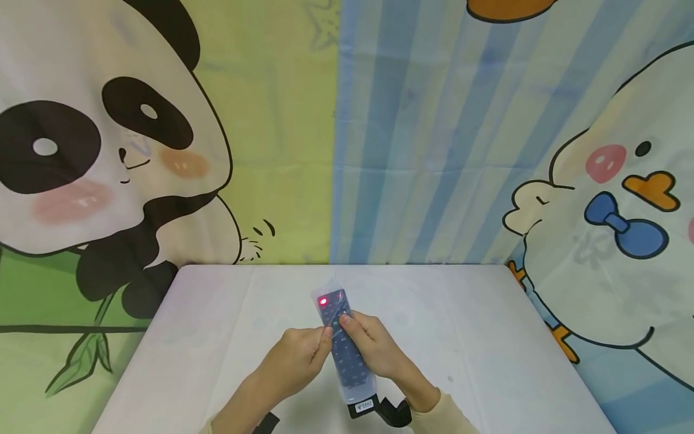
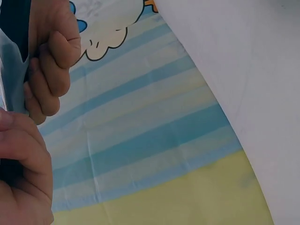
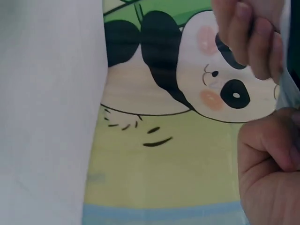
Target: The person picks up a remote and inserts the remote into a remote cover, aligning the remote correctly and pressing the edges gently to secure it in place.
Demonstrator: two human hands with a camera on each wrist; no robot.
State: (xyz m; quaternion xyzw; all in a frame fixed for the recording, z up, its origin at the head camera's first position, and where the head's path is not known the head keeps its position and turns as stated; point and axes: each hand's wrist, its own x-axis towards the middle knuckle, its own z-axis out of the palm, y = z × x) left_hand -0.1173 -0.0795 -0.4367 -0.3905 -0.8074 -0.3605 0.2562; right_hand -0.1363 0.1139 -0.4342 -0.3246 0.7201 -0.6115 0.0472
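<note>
A dark remote control (image 1: 347,358) in a clear plastic sleeve is held up above the white table, its buttons facing the head camera. A red light glows at its upper left corner. My left hand (image 1: 298,358) pinches the left edge, thumb near the upper buttons. On the opposite side my right hand (image 1: 379,349) grips the remote, its thumb lying over the upper buttons. In the left wrist view the right hand (image 2: 54,61) shows curled fingers behind the sleeve (image 2: 14,70). The right wrist view has the left hand (image 3: 253,37) at the top, fingers bent.
The white table (image 1: 444,313) stretches under both hands. Behind it hangs a cloth backdrop (image 1: 282,120) with a cartoon panda on the left and a white bird on the right. Black wrist pieces (image 1: 394,413) sit by the sleeves.
</note>
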